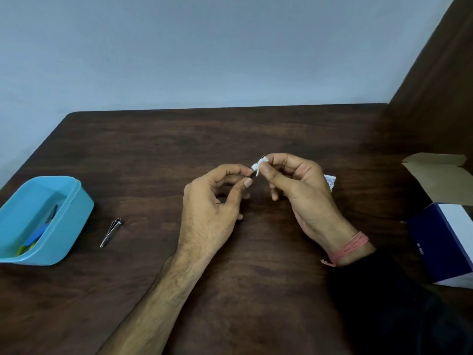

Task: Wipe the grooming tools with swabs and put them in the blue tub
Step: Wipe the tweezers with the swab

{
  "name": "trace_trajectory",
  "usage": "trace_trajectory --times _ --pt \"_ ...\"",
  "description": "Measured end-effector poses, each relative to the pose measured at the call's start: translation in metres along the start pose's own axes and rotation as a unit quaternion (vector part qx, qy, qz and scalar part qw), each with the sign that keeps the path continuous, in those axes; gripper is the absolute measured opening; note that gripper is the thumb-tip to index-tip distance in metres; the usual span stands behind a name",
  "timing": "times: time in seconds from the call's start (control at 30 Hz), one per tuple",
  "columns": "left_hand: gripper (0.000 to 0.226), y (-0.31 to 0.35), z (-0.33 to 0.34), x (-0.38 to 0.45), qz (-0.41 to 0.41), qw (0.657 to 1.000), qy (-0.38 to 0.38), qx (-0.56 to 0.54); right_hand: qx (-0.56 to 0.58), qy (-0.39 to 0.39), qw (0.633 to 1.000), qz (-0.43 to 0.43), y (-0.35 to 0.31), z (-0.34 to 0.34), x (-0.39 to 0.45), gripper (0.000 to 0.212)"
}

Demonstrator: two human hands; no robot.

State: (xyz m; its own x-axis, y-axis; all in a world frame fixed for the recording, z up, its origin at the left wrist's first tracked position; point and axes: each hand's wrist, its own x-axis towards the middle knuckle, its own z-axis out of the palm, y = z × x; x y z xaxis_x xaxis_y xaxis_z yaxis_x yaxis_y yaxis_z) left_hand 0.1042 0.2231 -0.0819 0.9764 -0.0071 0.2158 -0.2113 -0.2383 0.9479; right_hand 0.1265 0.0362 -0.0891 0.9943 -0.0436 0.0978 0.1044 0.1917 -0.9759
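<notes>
Dark brown wood-grain table (pixel 256 290) is the landmark; all places given rel. to it.

Both hands held up over the table's middle, close together. Left hand (pixel 212 203): thumb & index tip pinch one end of a small thin dark metal grooming tool (pixel 254 174); other fingers loosely curled under. Only a short bit of the tool shows between the hands, so can't tell which kind it is. Right hand (pixel 297 185): thumb & index squeeze a small white swab pad (pixel 259 165) wrapped round the tool's other end; a thin tip pokes out just above the pad. Remaining right fingers curled toward palm. Pink thread band (pixel 349 248) on right wrist, dark sleeve (pixel 399 303) below it.

Light blue rounded plastic tub (pixel 74 224) sits at table's left edge, lid off. Inside: a dark slim tool, a blue piece & a yellow-green piece; too small to ID further. Silver metal nail clipper (pixel 111 233) lies flat on the table just right of the tub, not touching it, well left of the hands.

White torn sachet wrapper (pixel 330 181) on the table behind the right hand, mostly hidden. Open brown cardboard box flap (pixel 440 175) at table's right edge; navy-and-white box (pixel 445 244) nearer, same edge.
</notes>
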Motion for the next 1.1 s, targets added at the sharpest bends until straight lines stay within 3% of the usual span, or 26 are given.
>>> trace_trajectory --times 0.7,0.97,1.1 --pt "0.017 -0.0020 0.0000 0.0014 -0.017 1.000 0.020 0.016 -0.031 0.026 0.999 0.007 0.0015 -0.0012 -0.0015 0.013" --pt "0.016 -0.0043 -0.0018 0.0022 -0.019 0.999 0.022 0.012 -0.024 0.023 0.999 0.021 -0.0013 0.0008 -0.0028 0.001" --pt "0.017 -0.0031 -0.0005 0.0025 -0.016 1.000 0.016 0.007 -0.015 0.040 0.999 0.016 -0.0024 -0.0002 -0.0025 0.005"
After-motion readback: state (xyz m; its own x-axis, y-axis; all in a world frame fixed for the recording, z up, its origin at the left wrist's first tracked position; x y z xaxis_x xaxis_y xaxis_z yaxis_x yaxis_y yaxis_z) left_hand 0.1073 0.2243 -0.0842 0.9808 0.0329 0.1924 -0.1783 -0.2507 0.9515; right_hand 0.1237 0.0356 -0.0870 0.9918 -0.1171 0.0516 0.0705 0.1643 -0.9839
